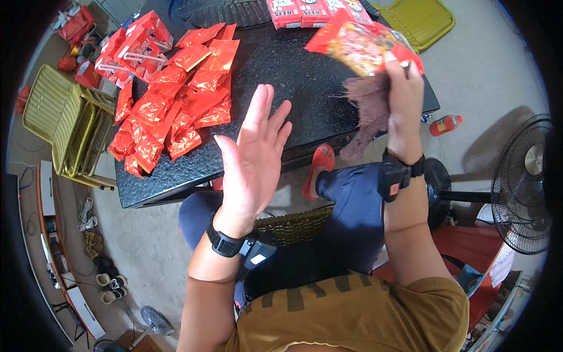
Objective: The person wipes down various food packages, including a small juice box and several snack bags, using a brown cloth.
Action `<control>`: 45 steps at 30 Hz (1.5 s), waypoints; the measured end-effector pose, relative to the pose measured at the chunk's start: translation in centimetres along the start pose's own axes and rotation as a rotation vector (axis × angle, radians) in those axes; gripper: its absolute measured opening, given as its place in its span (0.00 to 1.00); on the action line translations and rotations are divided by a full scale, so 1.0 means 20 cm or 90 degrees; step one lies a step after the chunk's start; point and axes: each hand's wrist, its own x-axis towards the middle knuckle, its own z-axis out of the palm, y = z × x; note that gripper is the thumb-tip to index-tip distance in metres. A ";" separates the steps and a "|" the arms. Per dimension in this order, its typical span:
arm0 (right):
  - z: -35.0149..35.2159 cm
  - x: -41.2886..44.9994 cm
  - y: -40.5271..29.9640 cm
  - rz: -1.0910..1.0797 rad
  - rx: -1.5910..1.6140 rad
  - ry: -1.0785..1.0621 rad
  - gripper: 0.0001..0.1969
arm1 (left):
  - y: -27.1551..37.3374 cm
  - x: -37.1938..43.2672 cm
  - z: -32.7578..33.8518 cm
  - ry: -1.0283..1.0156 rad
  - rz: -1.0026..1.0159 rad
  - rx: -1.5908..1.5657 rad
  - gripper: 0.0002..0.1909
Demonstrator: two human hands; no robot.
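Observation:
My left hand is raised over the table's near edge, palm showing and fingers apart, with nothing in it. My right hand grips one red end of a part-transparent plastic packet with colourful contents, held over the table's right side. Below the packet hangs a frayed purple-brown cloth; whether my right hand also holds it is unclear. Left of my left hand, a heap of shiny red sachets covers part of the black table. Red cartons stand behind the heap.
Red-and-white packs lie at the table's far edge. Yellow woven chairs stand at left, and another yellow seat is at far right. On the floor are a red-filled bottle and shoes. A fan stands at right.

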 end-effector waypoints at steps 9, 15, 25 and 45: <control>-0.34 0.12 0.02 0.089 0.139 0.052 0.20 | -0.01 -0.01 -0.03 -0.062 -0.015 0.103 0.44; -0.37 0.05 0.13 -0.001 -0.231 -0.024 0.21 | -0.01 0.00 -0.05 -0.091 0.002 0.191 0.42; -0.49 0.18 -0.13 -0.168 -0.827 0.043 0.24 | 0.00 -0.01 -0.06 -0.083 0.039 0.257 0.39; -0.18 0.38 -0.20 -0.085 -1.103 -0.158 0.32 | 0.04 -0.03 -0.06 -0.176 0.072 0.392 0.24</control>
